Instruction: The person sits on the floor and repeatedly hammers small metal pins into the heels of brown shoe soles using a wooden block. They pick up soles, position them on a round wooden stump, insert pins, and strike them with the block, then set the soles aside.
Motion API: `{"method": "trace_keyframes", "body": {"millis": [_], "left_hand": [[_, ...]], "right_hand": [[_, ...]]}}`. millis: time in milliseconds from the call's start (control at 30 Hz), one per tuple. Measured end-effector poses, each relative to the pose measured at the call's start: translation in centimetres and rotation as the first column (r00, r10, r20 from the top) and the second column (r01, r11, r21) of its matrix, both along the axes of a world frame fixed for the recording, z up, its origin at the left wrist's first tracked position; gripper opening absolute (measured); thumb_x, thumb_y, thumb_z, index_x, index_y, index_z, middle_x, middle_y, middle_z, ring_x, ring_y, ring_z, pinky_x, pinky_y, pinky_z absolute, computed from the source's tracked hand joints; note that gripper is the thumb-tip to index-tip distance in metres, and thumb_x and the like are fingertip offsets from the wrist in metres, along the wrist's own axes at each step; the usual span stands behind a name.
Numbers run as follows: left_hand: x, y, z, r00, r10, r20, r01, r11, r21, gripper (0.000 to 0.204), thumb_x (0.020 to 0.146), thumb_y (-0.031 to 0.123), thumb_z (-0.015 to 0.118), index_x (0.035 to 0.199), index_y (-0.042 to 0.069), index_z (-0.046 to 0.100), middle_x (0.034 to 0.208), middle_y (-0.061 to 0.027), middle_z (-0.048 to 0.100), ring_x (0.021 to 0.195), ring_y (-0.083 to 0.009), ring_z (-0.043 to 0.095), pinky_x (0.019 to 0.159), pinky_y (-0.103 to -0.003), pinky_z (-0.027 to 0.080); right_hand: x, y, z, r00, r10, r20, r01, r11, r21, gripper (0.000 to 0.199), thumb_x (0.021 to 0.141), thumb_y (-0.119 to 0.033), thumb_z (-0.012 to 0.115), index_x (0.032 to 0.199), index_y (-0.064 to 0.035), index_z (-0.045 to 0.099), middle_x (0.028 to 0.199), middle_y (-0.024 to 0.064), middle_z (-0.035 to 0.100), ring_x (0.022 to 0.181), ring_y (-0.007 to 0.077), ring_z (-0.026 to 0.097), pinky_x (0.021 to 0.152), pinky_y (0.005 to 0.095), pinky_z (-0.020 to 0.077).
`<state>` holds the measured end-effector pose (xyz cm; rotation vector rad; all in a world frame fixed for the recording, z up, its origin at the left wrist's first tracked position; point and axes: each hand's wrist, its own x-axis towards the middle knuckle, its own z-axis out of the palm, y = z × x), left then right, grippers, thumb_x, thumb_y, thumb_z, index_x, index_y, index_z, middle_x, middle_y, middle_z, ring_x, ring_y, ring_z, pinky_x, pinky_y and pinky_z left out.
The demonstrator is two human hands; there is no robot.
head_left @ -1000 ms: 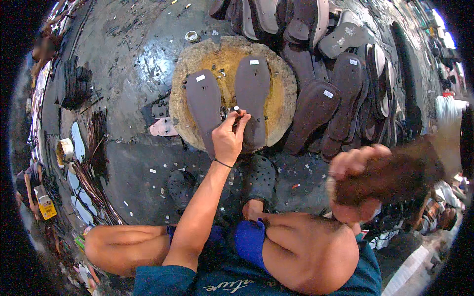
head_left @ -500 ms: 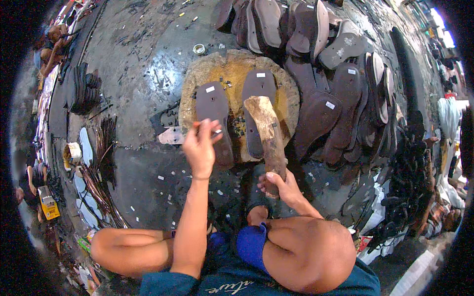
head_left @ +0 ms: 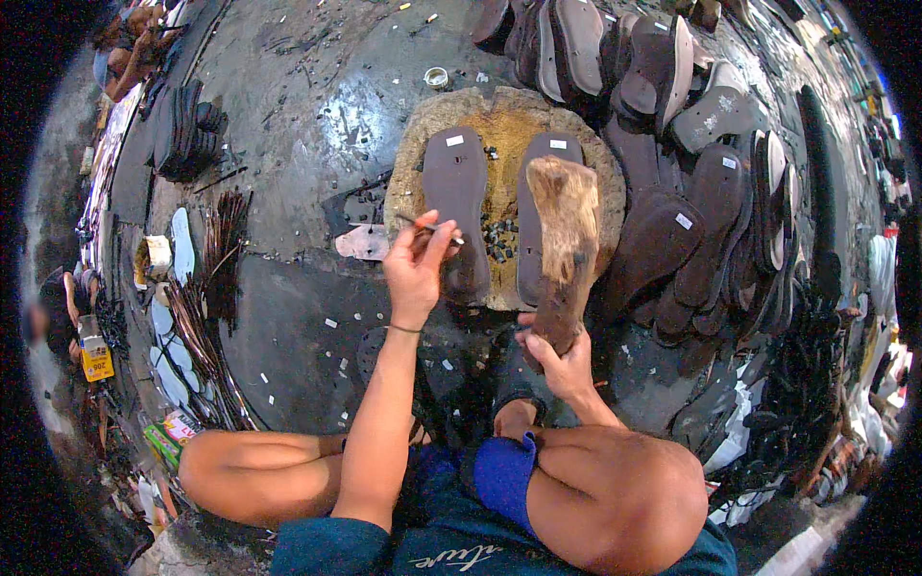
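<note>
From the head view, the left hand (head_left: 418,264) pinches a thin metal punch (head_left: 429,228), tip down on the left sole (head_left: 457,206); the right hand (head_left: 559,353) grips a wooden club (head_left: 563,250) over the right sole (head_left: 538,221); both soles lie flat on the stump (head_left: 499,115), so it backs them.

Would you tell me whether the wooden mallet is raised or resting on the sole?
Resting: the wooden mallet, gripped by the right hand, lies along the right sole.
</note>
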<state>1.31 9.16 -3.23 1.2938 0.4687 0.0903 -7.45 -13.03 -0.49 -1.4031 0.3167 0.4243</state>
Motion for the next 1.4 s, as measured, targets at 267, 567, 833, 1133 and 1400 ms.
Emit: {"method": "trace_keyframes", "body": {"millis": [267,567,833,1133,1400], "left_hand": [[0.5,-1.8,-1.0,0.997,-0.075,-0.001,0.065,0.856,0.512,0.021,0.091,0.013,0.072,0.108,0.0,0.07,0.097,-0.0096,0.075,0.09,-0.0146,0.072,0.08,-0.028,0.055],[-0.3,-2.1,-1.6,0.964,-0.218,0.154,0.02,0.633,0.774,0.023,0.088,0.009,0.073,0.109,0.002,0.07,0.096,-0.0118,0.075,0.09,-0.0209,0.073,0.076,-0.031,0.056],[0.7,-0.8,-0.1,0.951,-0.272,-0.147,0.267,0.482,0.834,0.021,0.096,0.02,0.064,0.104,0.001,0.06,0.095,-0.0088,0.072,0.082,-0.0235,0.072,0.071,-0.035,0.058],[-6.6,-3.9,4.8,0.977,-0.189,-0.101,0.212,0.913,0.349,0.023,0.094,0.016,0.069,0.109,-0.001,0.07,0.101,-0.0053,0.073,0.088,-0.0094,0.063,0.08,-0.026,0.052],[-2.4,1.4,0.4,0.988,0.135,-0.077,-0.137,0.99,-0.018,0.023,0.102,0.02,0.057,0.114,0.0,0.058,0.102,-0.0106,0.07,0.091,-0.0154,0.069,0.078,-0.027,0.058]], "right_hand": [[-0.9,-1.8,2.2,0.997,-0.017,-0.079,0.011,0.998,-0.067,0.051,0.079,-0.009,0.075,0.124,-0.0036,0.052,0.099,0.0053,0.065,0.085,0.0157,0.064,0.074,0.0332,0.0546],[8.0,-3.8,12.5,0.889,0.306,0.341,-0.335,0.942,0.029,0.048,0.08,-0.026,0.075,0.118,-0.002,0.059,0.096,0.0129,0.067,0.085,0.0221,0.065,0.075,0.0357,0.0541],[1.2,-2.8,2.2,0.957,0.221,-0.19,-0.191,0.968,0.164,0.05,0.084,-0.03,0.071,0.119,0.0017,0.053,0.09,0.0109,0.065,0.075,0.0206,0.067,0.068,0.0348,0.056],[2.8,2.9,-0.3,0.956,0.036,-0.29,0.032,0.973,0.227,0.039,0.091,-0.026,0.071,0.118,-0.002,0.058,0.102,0.0083,0.067,0.086,0.0154,0.064,0.075,0.0321,0.0528],[2.8,2.0,0.9,0.991,0.045,-0.129,-0.048,0.999,-0.02,0.034,0.089,-0.023,0.072,0.108,0.0017,0.058,0.092,0.0089,0.068,0.077,0.0164,0.067,0.071,0.0319,0.0563]]}}
